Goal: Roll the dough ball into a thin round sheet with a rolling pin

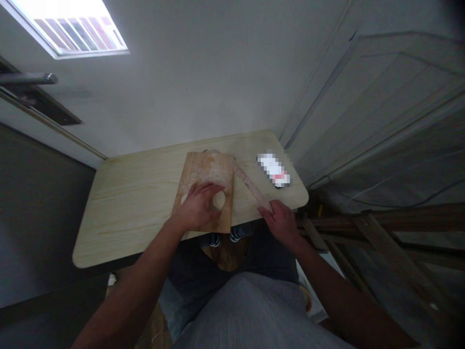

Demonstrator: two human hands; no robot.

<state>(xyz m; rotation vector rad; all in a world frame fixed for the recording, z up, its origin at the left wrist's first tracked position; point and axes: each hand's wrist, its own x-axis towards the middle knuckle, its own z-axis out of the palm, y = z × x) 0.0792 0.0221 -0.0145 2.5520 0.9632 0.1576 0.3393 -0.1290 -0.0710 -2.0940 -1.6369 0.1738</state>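
A wooden cutting board, dusted with flour, lies at the table's front edge. My left hand is over its lower part, fingers arched and thumb apart from the index finger. A pale round piece of dough shows on the board between that thumb and finger. More pale dough peeks out on the hand's left side; whether both are one piece is hidden. Off the board's right side, my right hand grips the near end of a floury wooden rolling pin, whose far end reaches the board's upper right corner.
A phone, its screen blurred out, lies on the right of the light wooden table. A metal ring shows at the board's far edge. Behind stands a white door with a handle. Wooden framing stands at right.
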